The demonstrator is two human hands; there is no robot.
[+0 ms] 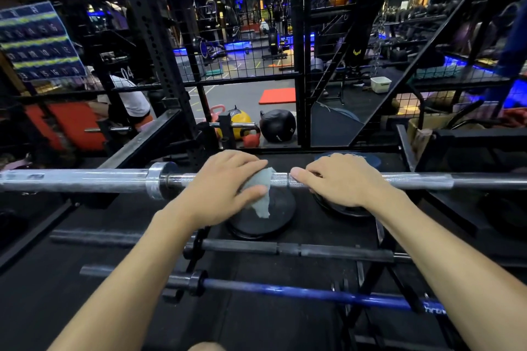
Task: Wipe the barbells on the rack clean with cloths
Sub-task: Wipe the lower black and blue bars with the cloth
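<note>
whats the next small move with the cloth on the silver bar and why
Probably slide the left hand, which grips the grey cloth around the silver barbell, leftward toward the collar. The right hand holds the shaft close beside the cloth, blocking that way, while a short bare stretch lies before the collar.

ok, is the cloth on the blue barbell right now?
No, the left hand presses the grey cloth against the top silver steel barbell; the blue barbell lies lower on the rack, untouched.
</note>
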